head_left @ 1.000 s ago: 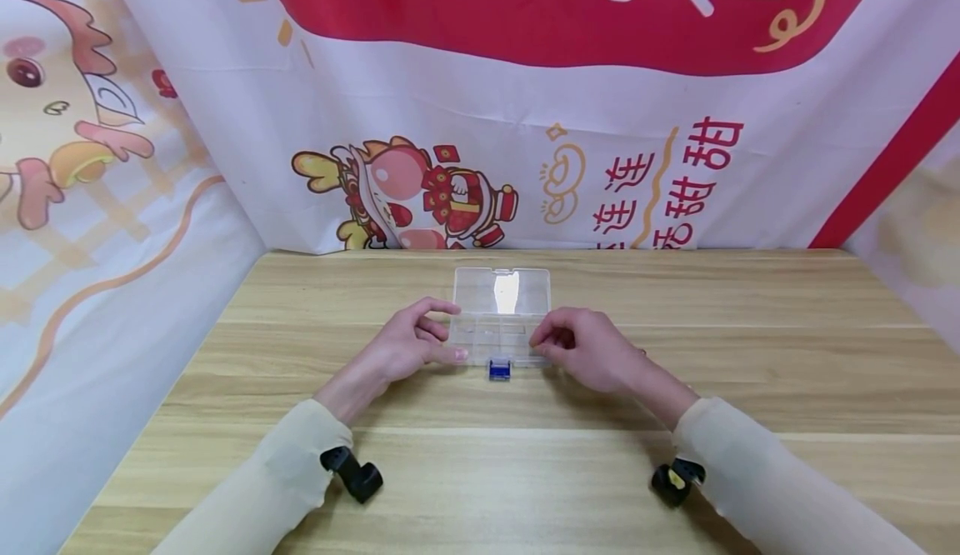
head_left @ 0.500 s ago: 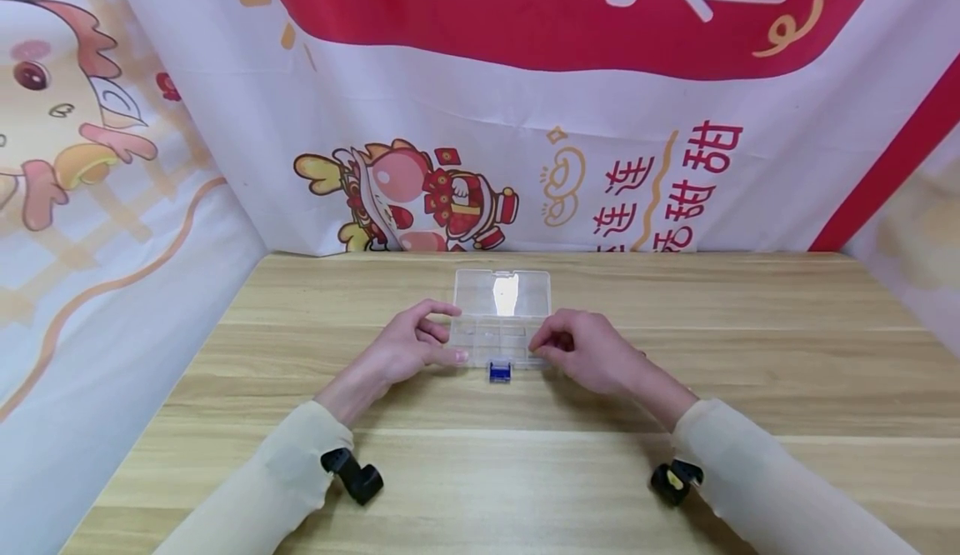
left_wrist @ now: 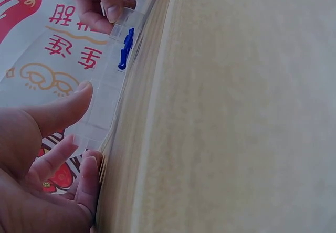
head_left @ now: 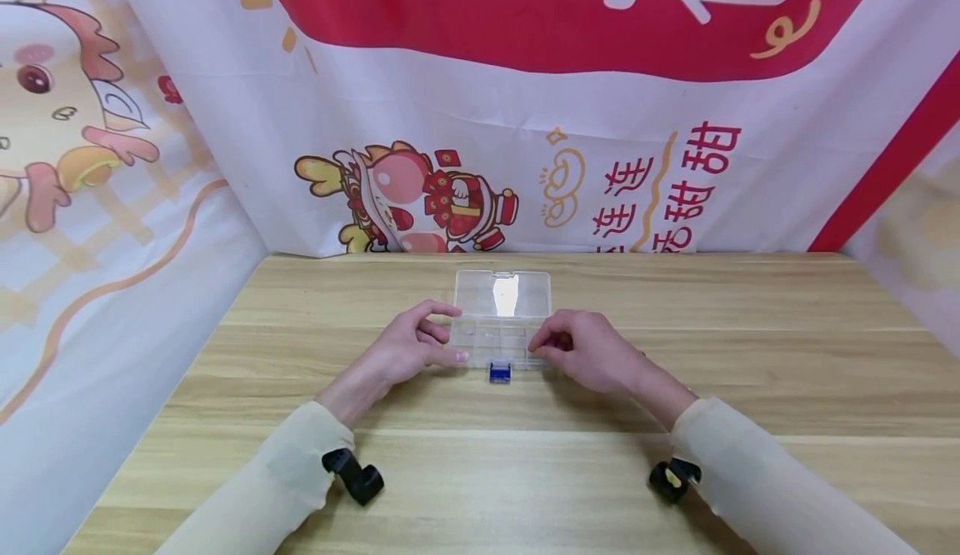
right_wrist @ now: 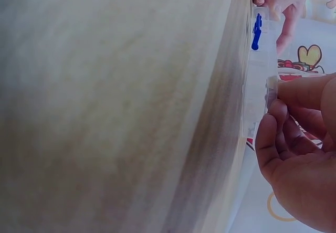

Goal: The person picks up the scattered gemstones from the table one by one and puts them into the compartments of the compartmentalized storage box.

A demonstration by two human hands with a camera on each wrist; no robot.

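Note:
A clear plastic compartment box [head_left: 487, 340] lies on the table with its lid [head_left: 474, 292] folded back, away from me. Its blue latch [head_left: 499, 372] hangs at the front. My left hand [head_left: 405, 343] holds the box's left end, thumb at the near corner and index finger near the hinge. Over the right-hand compartments, my right hand [head_left: 588, 349] has its fingertips together. In the right wrist view they pinch a small, thin, translucent piece [right_wrist: 271, 91] at the box's edge; its full shape is hidden by the fingers.
The wooden table [head_left: 495, 472] extends around the box. Behind it hangs a printed white and red cloth [head_left: 465, 88], and another printed cloth [head_left: 135, 247] hangs along the left side. A black wrist camera [head_left: 360, 478] sits on the left sleeve, another [head_left: 671, 482] on the right.

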